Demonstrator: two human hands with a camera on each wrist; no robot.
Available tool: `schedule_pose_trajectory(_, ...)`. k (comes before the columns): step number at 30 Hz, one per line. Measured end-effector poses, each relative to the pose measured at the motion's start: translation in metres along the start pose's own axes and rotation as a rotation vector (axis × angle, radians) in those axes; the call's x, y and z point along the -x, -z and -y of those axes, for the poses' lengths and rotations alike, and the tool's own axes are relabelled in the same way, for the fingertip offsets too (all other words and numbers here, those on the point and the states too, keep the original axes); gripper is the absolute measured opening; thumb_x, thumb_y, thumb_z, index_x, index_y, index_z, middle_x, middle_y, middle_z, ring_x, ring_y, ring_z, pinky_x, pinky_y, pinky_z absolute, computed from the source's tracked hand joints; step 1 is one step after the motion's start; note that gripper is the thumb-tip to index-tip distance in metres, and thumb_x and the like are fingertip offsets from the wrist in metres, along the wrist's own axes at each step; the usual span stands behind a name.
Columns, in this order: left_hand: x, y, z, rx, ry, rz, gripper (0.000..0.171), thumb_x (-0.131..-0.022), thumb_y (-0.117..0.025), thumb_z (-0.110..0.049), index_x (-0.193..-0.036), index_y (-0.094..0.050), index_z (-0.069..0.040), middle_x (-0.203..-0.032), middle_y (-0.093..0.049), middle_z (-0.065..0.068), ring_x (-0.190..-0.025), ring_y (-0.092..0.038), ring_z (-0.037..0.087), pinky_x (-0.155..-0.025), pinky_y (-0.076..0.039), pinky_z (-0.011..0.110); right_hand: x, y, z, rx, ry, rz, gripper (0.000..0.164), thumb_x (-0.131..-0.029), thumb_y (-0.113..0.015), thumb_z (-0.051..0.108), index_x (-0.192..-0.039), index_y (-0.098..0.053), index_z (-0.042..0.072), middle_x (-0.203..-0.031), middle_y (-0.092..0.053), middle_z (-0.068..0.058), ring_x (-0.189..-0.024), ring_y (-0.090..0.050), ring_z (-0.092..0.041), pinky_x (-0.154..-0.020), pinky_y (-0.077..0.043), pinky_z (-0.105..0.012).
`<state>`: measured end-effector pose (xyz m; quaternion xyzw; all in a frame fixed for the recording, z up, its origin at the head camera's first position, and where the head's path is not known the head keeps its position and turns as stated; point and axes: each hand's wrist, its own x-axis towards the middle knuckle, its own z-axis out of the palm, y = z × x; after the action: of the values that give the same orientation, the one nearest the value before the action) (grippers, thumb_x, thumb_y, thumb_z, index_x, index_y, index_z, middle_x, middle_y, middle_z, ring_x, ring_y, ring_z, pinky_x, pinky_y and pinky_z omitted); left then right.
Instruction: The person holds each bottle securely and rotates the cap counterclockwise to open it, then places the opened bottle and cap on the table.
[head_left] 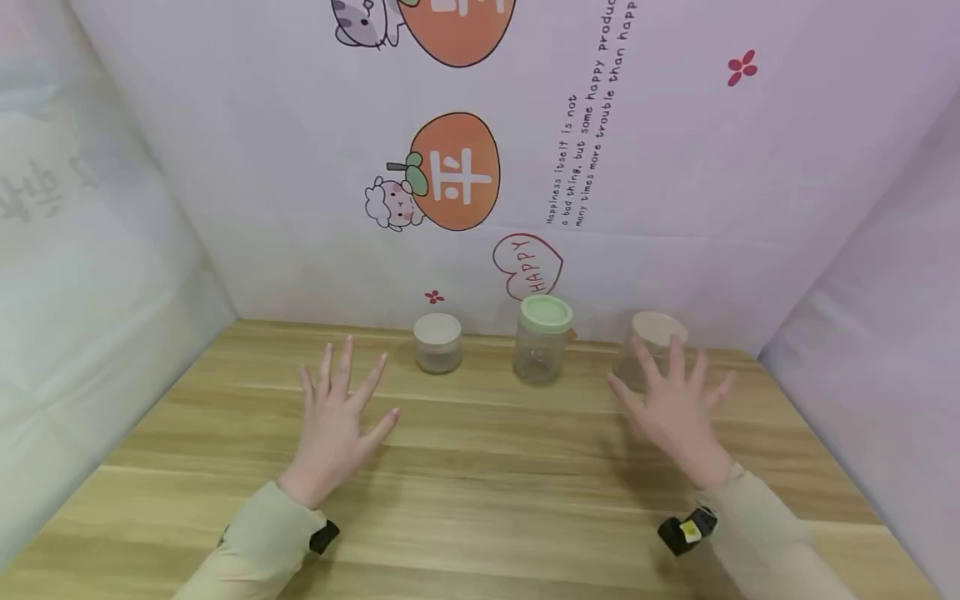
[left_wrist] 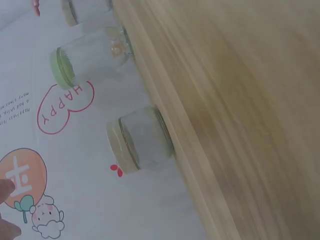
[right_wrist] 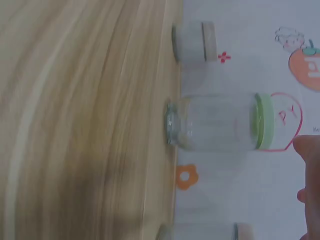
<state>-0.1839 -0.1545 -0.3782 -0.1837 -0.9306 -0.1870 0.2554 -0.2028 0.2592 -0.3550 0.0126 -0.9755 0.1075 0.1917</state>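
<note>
Three clear lidded jars stand in a row near the back edge of the wooden table. A short jar with a whitish lid is on the left. In the middle stands a taller jar with a green lid; the right wrist view shows that green-lidded jar too. At the right is a jar with a beige lid, partly covered by the fingers of my right hand. My left hand, fingers spread, hovers left of the short jar. Both hands hold nothing.
The wooden table runs back to a printed white cloth with cartoon pictures and lettering. White cloth walls rise at both sides. Each wrist wears a dark strap device.
</note>
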Motion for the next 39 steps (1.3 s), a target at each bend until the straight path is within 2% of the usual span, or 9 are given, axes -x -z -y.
schedule_pose_trajectory(5,-0.005,-0.003,-0.006,0.048,0.048,0.025,0.069,-0.086,-0.061,-0.042,-0.144,-0.039,-0.012,-0.158,-0.006,0.02,-0.142,-0.002,0.046,-0.11,0.0,0.068,-0.019,-0.003,-0.012,-0.01,0.002,0.036,0.075,-0.092,-0.038,0.062,-0.147,-0.029,0.012,-0.149,-0.007,-0.037,-0.126,-0.007,-0.07,-0.093,0.007,-0.082)
schedule_pose_trajectory(8,-0.008,-0.008,-0.013,0.105,0.096,0.044,0.07,-0.084,-0.066,-0.041,-0.142,-0.043,-0.011,-0.156,-0.011,0.022,-0.141,-0.008,0.047,-0.109,-0.01,0.069,-0.031,-0.006,-0.016,-0.006,0.006,0.074,0.075,-0.093,-0.038,0.06,-0.147,-0.028,0.009,-0.147,-0.007,-0.04,-0.128,-0.005,-0.068,-0.097,0.002,-0.08)
schedule_pose_trajectory(12,-0.012,-0.017,-0.025,0.224,0.144,0.059,0.071,-0.08,-0.072,-0.039,-0.139,-0.047,-0.009,-0.154,-0.02,0.023,-0.14,-0.017,0.046,-0.104,-0.024,0.07,-0.051,-0.013,-0.02,0.004,0.008,0.105,0.073,-0.093,-0.039,0.057,-0.147,-0.028,0.008,-0.145,-0.007,-0.042,-0.13,-0.006,-0.065,-0.102,-0.003,-0.075)
schedule_pose_trajectory(15,-0.018,-0.023,-0.035,0.323,0.157,0.064,0.069,-0.078,-0.075,-0.035,-0.136,-0.05,-0.008,-0.152,-0.026,0.021,-0.137,-0.025,0.046,-0.102,-0.03,0.068,-0.066,-0.019,-0.024,0.007,0.003,0.137,0.075,-0.093,-0.039,0.058,-0.147,-0.026,0.008,-0.145,-0.006,-0.044,-0.129,-0.009,-0.065,-0.103,-0.007,-0.074)
schedule_pose_trajectory(21,-0.027,-0.03,-0.054,0.507,0.194,0.1,0.067,-0.076,-0.078,-0.029,-0.131,-0.049,-0.005,-0.143,-0.041,0.018,-0.131,-0.039,0.039,-0.105,-0.035,0.057,-0.084,-0.029,-0.03,-0.015,-0.05,0.234,0.075,-0.094,-0.038,0.057,-0.147,-0.023,0.006,-0.141,-0.008,-0.046,-0.124,-0.016,-0.066,-0.098,-0.016,-0.076)
schedule_pose_trajectory(25,-0.029,-0.038,-0.066,0.607,0.203,0.143,0.075,-0.075,-0.079,-0.025,-0.136,-0.042,-0.003,-0.139,-0.045,0.016,-0.13,-0.041,0.036,-0.108,-0.034,0.053,-0.09,-0.034,-0.039,-0.03,-0.072,0.221,0.072,-0.094,-0.04,0.054,-0.144,-0.028,0.004,-0.137,-0.023,-0.044,-0.12,-0.025,-0.064,-0.093,-0.025,-0.075)
schedule_pose_trajectory(30,-0.03,-0.046,-0.072,0.642,0.204,0.189,0.086,-0.074,-0.08,-0.025,-0.142,-0.034,-0.002,-0.144,-0.04,0.018,-0.132,-0.038,0.037,-0.108,-0.033,0.054,-0.098,-0.036,-0.051,-0.094,-0.105,0.202,0.068,-0.094,-0.044,0.048,-0.142,-0.032,0.001,-0.132,-0.031,-0.043,-0.118,-0.031,-0.061,-0.089,-0.033,-0.072)
schedule_pose_trajectory(33,-0.032,-0.049,-0.074,0.641,0.194,0.202,0.089,-0.074,-0.081,-0.027,-0.143,-0.032,-0.001,-0.144,-0.039,0.019,-0.132,-0.038,0.037,-0.108,-0.034,0.053,-0.1,-0.035,-0.054,-0.125,-0.108,0.198,0.068,-0.094,-0.044,0.045,-0.142,-0.031,-0.002,-0.135,-0.029,-0.043,-0.121,-0.026,-0.062,-0.093,-0.028,-0.072)
schedule_pose_trajectory(39,-0.036,-0.053,-0.075,0.66,0.172,0.207,0.092,-0.073,-0.081,-0.027,-0.145,-0.029,-0.001,-0.145,-0.037,0.019,-0.132,-0.037,0.036,-0.107,-0.035,0.052,-0.098,-0.032,-0.056,-0.14,-0.089,0.142,0.065,-0.093,-0.049,0.039,-0.138,-0.036,-0.006,-0.134,-0.039,-0.037,-0.122,-0.026,-0.06,-0.098,-0.019,-0.069)
